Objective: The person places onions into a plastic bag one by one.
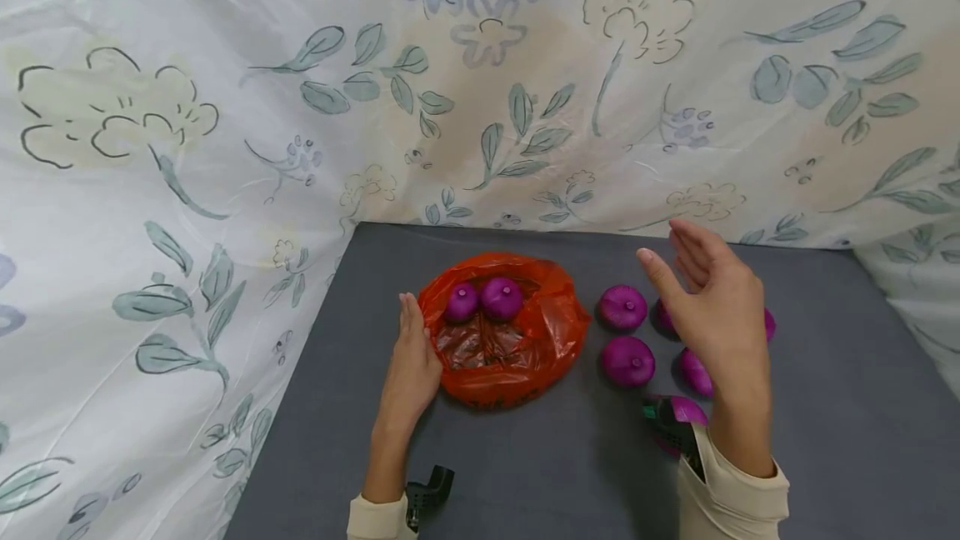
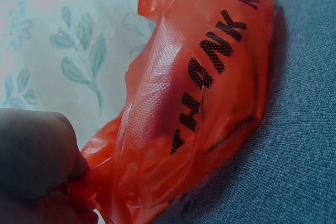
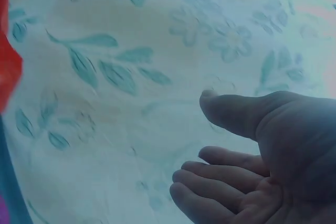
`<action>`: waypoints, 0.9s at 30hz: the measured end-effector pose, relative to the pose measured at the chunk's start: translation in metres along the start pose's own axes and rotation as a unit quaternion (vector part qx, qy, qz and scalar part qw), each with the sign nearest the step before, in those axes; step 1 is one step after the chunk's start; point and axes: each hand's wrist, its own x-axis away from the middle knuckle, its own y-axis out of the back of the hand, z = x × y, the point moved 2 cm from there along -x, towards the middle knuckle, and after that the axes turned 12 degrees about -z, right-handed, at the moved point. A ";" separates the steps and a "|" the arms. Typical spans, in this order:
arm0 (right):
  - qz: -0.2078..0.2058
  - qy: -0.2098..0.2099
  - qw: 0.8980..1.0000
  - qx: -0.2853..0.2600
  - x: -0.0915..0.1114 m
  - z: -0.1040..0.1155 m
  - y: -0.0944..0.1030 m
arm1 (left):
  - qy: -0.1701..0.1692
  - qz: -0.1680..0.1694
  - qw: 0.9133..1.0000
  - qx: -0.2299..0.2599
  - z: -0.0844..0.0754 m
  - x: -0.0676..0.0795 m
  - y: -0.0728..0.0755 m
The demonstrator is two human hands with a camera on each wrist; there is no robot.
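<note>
A red plastic bag point(image 1: 555, 323) stands with its mouth spread upward on the dark table, and two red onions point(image 1: 502, 298) lie in it. At its left rim my left hand point(image 1: 414, 369) holds the bag. The left wrist view shows the left fingers point(image 2: 42, 156) pinching the gathered plastic beside black printed letters. My right hand point(image 1: 722, 319) is held over several loose red onions point(image 1: 628, 361), its thumb apart from loosely bent fingers. Nothing lies in the right palm point(image 3: 299, 156) in the right wrist view. Some of the loose onions are partly hidden behind that hand and wrist.
The dark grey table point(image 1: 525, 473) reaches back to a white floral cloth point(image 1: 465, 123), which hangs behind it and along the left side. A black wrist device point(image 1: 430, 490) sits at the left cuff, with another point(image 1: 671, 427) at the right.
</note>
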 end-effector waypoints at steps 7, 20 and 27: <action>-0.084 -0.057 0.995 0.006 -0.003 -0.016 0.036 | -0.001 0.001 1.000 -0.001 0.001 0.001 0.000; -0.198 -0.140 0.970 0.018 0.001 -0.066 0.075 | 0.001 0.000 1.000 -0.001 0.002 0.001 0.000; -0.232 -0.147 0.961 0.015 0.008 -0.106 0.077 | -0.011 -0.005 1.000 -0.001 0.003 0.001 0.002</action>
